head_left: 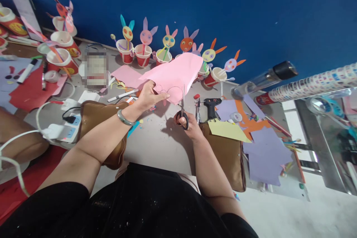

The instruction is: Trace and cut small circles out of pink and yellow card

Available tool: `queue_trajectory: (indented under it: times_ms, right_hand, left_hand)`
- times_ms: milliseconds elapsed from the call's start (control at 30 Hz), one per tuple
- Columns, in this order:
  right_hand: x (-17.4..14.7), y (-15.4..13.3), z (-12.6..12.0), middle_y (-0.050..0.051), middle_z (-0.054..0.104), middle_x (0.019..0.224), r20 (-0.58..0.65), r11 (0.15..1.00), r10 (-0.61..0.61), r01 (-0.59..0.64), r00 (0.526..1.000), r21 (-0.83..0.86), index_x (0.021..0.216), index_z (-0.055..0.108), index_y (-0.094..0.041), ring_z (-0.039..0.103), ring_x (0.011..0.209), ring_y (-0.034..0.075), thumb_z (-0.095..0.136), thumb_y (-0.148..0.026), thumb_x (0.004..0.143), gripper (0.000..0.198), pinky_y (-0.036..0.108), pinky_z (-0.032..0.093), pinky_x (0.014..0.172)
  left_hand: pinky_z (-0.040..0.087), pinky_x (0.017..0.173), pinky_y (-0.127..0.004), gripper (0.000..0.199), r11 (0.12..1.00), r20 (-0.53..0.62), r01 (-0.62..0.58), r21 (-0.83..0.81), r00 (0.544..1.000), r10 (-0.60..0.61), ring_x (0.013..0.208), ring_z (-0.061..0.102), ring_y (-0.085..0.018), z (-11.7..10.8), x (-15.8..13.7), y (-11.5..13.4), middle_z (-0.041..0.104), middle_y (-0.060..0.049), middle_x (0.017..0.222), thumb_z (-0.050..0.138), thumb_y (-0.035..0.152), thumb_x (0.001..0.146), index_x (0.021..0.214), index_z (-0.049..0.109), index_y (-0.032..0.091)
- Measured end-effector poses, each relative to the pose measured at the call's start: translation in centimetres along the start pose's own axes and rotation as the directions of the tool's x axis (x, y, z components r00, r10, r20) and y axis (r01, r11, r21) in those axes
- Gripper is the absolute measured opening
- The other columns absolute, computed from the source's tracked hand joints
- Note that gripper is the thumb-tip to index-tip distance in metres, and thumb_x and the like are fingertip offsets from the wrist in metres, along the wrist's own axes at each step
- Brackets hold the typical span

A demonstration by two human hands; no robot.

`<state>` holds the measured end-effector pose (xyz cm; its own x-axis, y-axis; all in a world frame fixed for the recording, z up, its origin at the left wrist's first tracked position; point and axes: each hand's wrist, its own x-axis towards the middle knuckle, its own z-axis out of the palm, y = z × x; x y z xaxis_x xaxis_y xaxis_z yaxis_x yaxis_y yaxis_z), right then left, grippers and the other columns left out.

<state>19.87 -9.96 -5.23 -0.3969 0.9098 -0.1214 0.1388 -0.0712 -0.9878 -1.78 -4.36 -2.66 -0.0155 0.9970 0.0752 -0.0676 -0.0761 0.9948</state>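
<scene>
My left hand [152, 96] pinches a sheet of pink paper [181, 68] between thumb and fingers, holding it up over the table. Drawn circles show on the paper near my thumb. In my right hand [188, 124] is a pair of scissors [183, 108], with my fingers in the dark handles. The blades point up at the right edge of a large drawn circle. Whether they are biting into the paper is hard to tell. A black glue gun [212, 108] lies just right of the scissors. Small paper scraps lie on the table below.
Paper cups [143, 56] with paper rabbit heads line the blue wall [178, 0]. Brown cushions [231, 160] lie on both sides of the table's front. Purple paper [267, 156] and a yellow sheet [228, 130] are at right; a power strip [65, 130] with cables is at left.
</scene>
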Motion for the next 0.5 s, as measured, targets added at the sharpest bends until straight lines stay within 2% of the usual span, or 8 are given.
queue_trajectory:
  times_ms: [233, 400, 500]
  right_hand:
    - [-0.2, -0.3, -0.2, -0.001, 0.053, 0.063, -0.006, 0.999, -0.016, 0.015, 1.0, -0.049, 0.067, 0.055, -0.022, 0.041, 0.058, 0.013, 0.064, -0.093, 0.073, 0.072, 0.032, 0.033, 0.058]
    - [-0.1, 0.1, -0.3, -0.001, 0.054, 0.064, -0.006, 0.999, -0.013, 0.013, 1.0, -0.049, 0.068, 0.055, -0.022, 0.042, 0.061, 0.014, 0.065, -0.097, 0.067, 0.075, 0.031, 0.034, 0.059]
    - [0.0, 0.4, -0.4, 0.0, 0.055, 0.065, -0.006, 1.0, -0.012, 0.012, 1.0, -0.028, 0.068, 0.053, -0.022, 0.043, 0.061, 0.014, 0.068, -0.095, 0.066, 0.074, 0.031, 0.034, 0.059]
  left_hand:
    - [0.052, 0.063, -0.029, 0.065, 0.999, 0.062, 0.007, -0.05, 0.998, -0.004, 0.066, 0.059, -0.014, 0.1, -0.4, 1.4, 0.061, 0.002, 0.072, 0.1, 0.052, 0.051, 0.092, 0.064, 0.018]
    - [0.058, 0.075, -0.032, 0.066, 0.998, 0.045, -0.032, -0.057, 0.998, 0.034, 0.078, 0.064, -0.018, 0.3, -0.4, 1.8, 0.061, 0.001, 0.073, 0.102, 0.053, 0.047, 0.086, 0.063, 0.018]
    - [0.057, 0.071, -0.033, 0.065, 0.998, 0.067, -0.016, -0.056, 0.998, 0.02, 0.075, 0.063, -0.018, 0.3, -0.2, 2.0, 0.061, 0.0, 0.073, 0.102, 0.054, 0.046, 0.084, 0.063, 0.017]
